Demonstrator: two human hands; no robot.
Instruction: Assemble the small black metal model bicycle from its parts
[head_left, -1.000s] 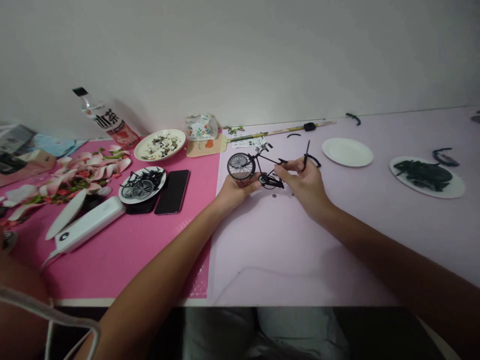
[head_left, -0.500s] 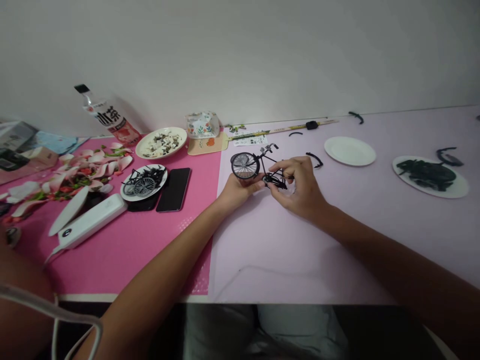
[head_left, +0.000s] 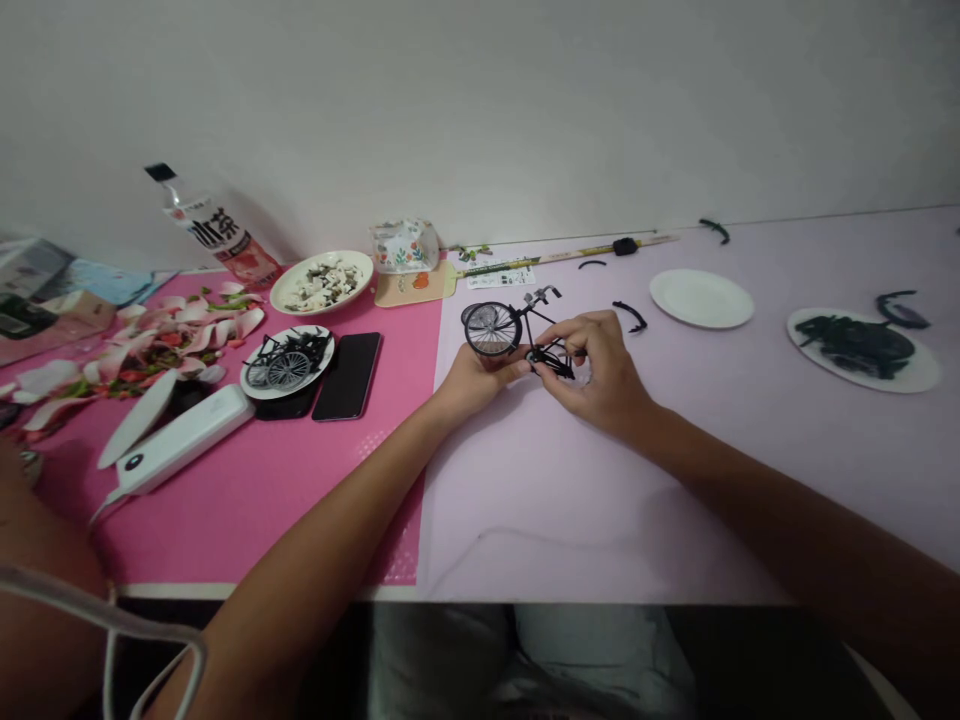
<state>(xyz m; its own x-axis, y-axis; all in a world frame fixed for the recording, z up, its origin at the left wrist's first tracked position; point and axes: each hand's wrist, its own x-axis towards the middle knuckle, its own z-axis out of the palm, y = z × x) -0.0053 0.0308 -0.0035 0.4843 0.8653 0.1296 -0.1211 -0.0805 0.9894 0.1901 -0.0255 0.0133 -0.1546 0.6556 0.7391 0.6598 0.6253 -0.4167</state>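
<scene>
A small black model bicycle [head_left: 493,329] is held up between my hands over the lilac sheet, its spoked wheel to the left and its handlebars at the top. My left hand [head_left: 481,382] grips it from below, thumb pressed near the pedal area. From the right, my right hand [head_left: 600,362] pinches the lower frame with thumb and fingers, hiding part of it. A curved black piece [head_left: 630,317] lies just beyond my right hand. On the pink mat, a white plate [head_left: 253,388] carries black spoked wheels [head_left: 289,369] and other thin black parts.
A dark phone [head_left: 347,376] lies beside that plate. Further back stand a bottle [head_left: 225,240] and a plate of pale bits [head_left: 364,272]. A white plate [head_left: 701,298] and a plate with dark smears [head_left: 926,375] are on the right. Pink petals [head_left: 150,335] cover the left.
The whole view has shifted very slightly. My hands and the model bicycle keep almost the same pose, with no clear change in grip.
</scene>
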